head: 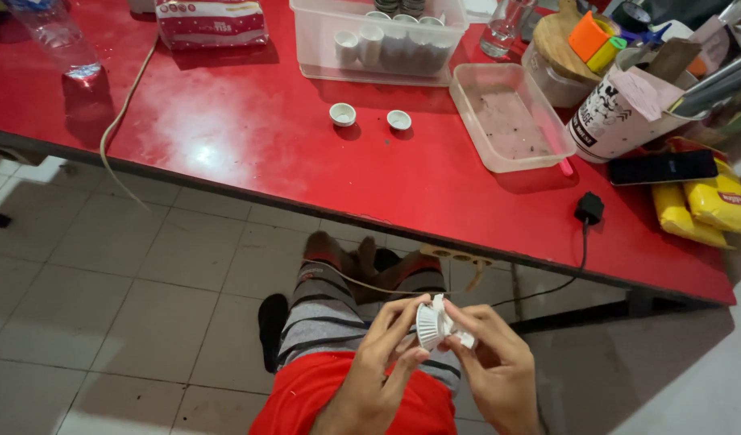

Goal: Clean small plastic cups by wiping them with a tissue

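Closest to the camera, two hands hold a small white ribbed part [432, 322] low over the lap, in front of the red table's [249, 137] edge. The left hand [380, 358] pinches the ribbed round side with fingertips closed on it. The right hand [491, 358] grips the other side — its fingers are closed on the part too. The part looks like a little fan-shaped disc, and its round ribbed face points left, toward the left hand. Its long way runs up and down.

On the table, biggest things first. A clear plastic box [378, 40] at the back holds white cups. Right of it sits an empty clear tray [511, 117]. A red and white packet [211, 22] lies at the back left, flat and wide. A round white tub [616, 121] with dark marks stands at the right, full of tools. Two yellow bags [709, 209] lie at the far right edge, just beside a dark flat phone [663, 167]. Two tiny white cups [343, 114] stand alone in the middle — well apart from the hands.
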